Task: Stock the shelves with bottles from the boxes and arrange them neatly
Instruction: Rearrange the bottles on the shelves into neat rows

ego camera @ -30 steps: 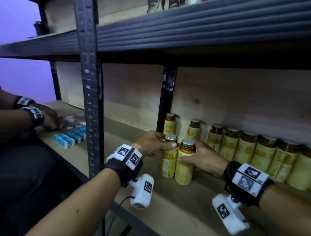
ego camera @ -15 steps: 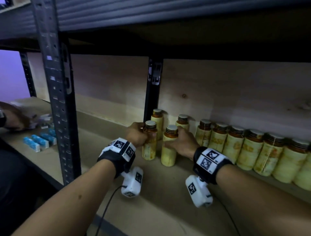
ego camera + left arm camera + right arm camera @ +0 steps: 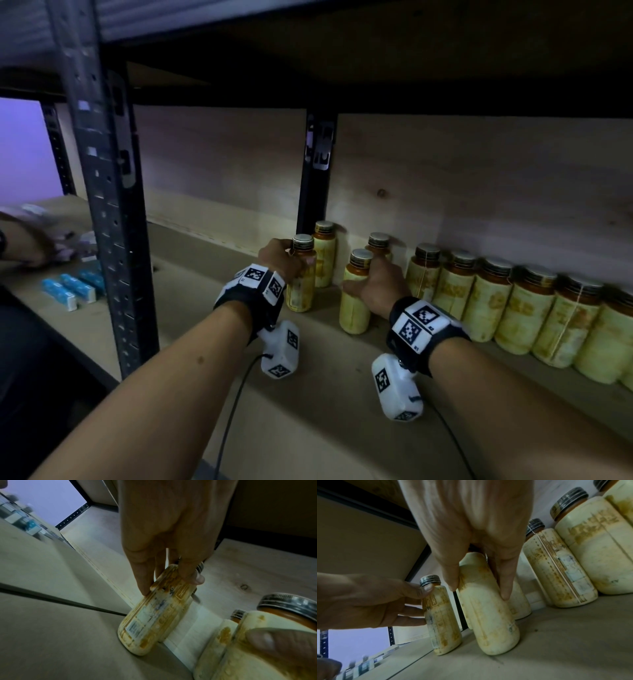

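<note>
Two yellow-labelled bottles with metal caps stand upright on the wooden shelf (image 3: 325, 411), in front of the back row. My left hand (image 3: 284, 262) grips the left bottle (image 3: 301, 287) near its neck; thumb and fingers wrap it (image 3: 154, 615). The right bottle (image 3: 354, 305) is held around its upper body by my right hand (image 3: 373, 284), with fingers on both sides (image 3: 488, 615). A small gap separates the two bottles. Directly behind them stand two more bottles (image 3: 323, 257) (image 3: 378, 243) against the back panel.
A row of several like bottles (image 3: 486, 301) runs along the back to the right. A black upright (image 3: 102, 205) stands at the front left, another (image 3: 317, 171) behind. Past it, another person's hand (image 3: 24, 246) works near small blue boxes (image 3: 68, 291). The upper shelf hangs low overhead.
Both hands have slid their bottles deeper toward the back row and a little apart. The head view has dropped and moved closer to the shelf.
</note>
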The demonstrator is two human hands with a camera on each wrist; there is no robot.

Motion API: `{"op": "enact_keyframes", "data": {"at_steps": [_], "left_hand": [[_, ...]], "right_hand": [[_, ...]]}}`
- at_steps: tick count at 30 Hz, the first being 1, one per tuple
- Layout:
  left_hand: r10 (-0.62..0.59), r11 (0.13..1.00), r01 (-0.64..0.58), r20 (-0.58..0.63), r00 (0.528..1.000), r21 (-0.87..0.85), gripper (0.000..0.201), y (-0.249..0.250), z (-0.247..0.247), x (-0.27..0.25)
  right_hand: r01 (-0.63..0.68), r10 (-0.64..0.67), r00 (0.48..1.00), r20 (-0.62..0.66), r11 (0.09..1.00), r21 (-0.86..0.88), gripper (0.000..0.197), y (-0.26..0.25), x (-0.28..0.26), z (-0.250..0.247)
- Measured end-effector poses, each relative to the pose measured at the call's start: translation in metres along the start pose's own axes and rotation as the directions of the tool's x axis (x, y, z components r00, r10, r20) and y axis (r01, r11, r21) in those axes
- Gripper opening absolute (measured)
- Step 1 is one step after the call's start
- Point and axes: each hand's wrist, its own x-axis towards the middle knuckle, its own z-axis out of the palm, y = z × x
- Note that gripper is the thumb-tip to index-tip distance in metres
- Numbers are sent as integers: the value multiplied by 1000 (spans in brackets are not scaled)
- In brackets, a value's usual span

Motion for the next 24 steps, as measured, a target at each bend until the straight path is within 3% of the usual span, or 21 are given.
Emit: {"op": "enact_keyframes", "data": {"at_steps": [11, 19, 24], "left_hand": [[25, 990, -14, -70, 997, 144, 53, 3, 5, -2], [9, 984, 11, -112, 994, 176, 33, 8, 13, -3], [5, 981, 15, -105, 994, 191, 36, 10, 14, -4]], "right_hand": [[-44, 41, 997, -59, 997, -63, 58, -4, -5, 3], [-53, 46, 997, -65, 993, -105, 58, -3, -7, 4], [-61, 52, 996, -73, 990, -126, 60, -7, -8, 3]]}}
